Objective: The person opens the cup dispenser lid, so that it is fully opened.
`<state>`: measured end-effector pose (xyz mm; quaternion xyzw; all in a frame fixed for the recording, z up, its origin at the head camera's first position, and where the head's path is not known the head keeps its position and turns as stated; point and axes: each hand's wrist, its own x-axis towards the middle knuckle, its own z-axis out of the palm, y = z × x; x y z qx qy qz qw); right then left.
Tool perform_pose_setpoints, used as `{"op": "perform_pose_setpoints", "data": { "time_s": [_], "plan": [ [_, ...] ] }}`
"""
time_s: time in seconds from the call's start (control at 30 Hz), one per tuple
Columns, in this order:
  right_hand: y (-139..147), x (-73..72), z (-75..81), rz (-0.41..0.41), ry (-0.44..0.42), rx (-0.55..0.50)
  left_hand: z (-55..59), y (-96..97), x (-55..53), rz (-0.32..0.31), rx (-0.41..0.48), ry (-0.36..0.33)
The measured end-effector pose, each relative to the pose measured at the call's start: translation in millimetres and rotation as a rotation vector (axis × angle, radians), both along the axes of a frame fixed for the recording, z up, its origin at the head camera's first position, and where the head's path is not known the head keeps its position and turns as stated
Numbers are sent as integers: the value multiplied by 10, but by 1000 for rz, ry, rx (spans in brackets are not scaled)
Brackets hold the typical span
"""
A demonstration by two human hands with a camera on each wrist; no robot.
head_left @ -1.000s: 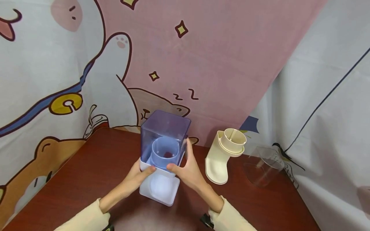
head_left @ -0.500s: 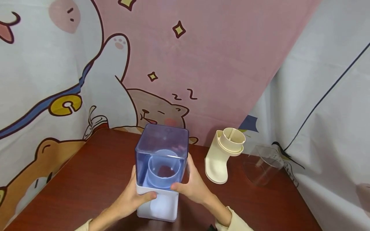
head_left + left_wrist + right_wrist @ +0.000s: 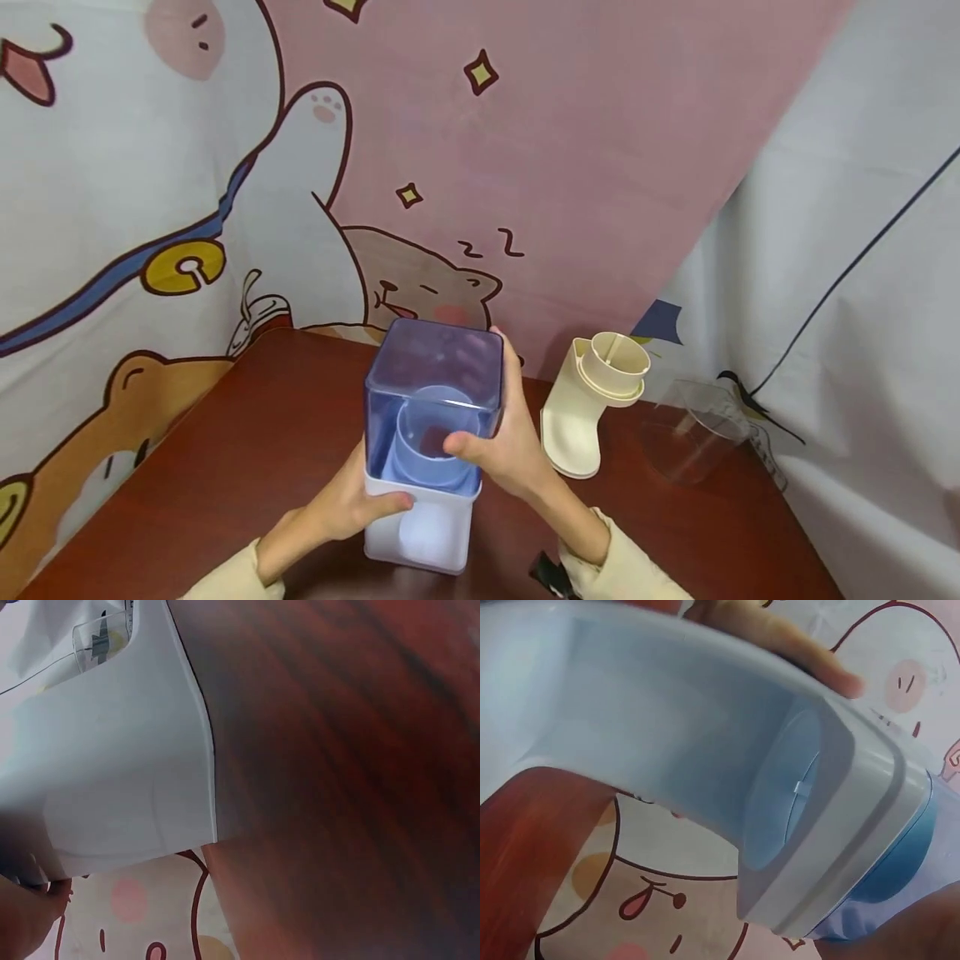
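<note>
Between my two hands stands a dispenser, like a gravity pet feeder, with a white base (image 3: 442, 537) and a tinted clear square tank (image 3: 438, 358). A blue ring (image 3: 431, 471) shows inside the tank. My left hand (image 3: 345, 500) grips the base at its left, thumb across the front. On the tank's right side, my right hand (image 3: 513, 442) holds it with the thumb on the front face and fingers up along the side. The base's curved white wall (image 3: 667, 712) fills much of the right wrist view. Whether its bottom touches the table cannot be told.
A cream dispenser base (image 3: 573, 425) with a round collar stands right of my right hand. Beyond it lies a clear container (image 3: 686, 450). The dark red table (image 3: 285, 417) meets a cartoon-printed cloth (image 3: 585, 167) at the back and sides.
The dispenser has come nearer to me and the tank's top has tipped more into view. My right hand has slid from the white rim up onto the tank; my left still holds the base.
</note>
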<state>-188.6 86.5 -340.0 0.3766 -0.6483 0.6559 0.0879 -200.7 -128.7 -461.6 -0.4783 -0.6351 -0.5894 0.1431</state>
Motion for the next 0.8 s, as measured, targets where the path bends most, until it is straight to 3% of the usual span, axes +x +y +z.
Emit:
{"op": "perform_pose_setpoints", "data": {
  "time_s": [0.2, 0.33, 0.57, 0.8],
  "plan": [
    [-85, 63, -30, -42, -8, -81, -5, 37, -27, 29, 11, 51],
    [-137, 49, -64, -105, 57, -112, -14, 53, -42, 45, 26, 67],
    [-171, 49, -104, -147, 195, -162, -35, 70, -38, 48, 48, 42],
    [-147, 31, -102, -157, 147, -136, -10, 76, -59, 78, 40, 40]
  ]
}}
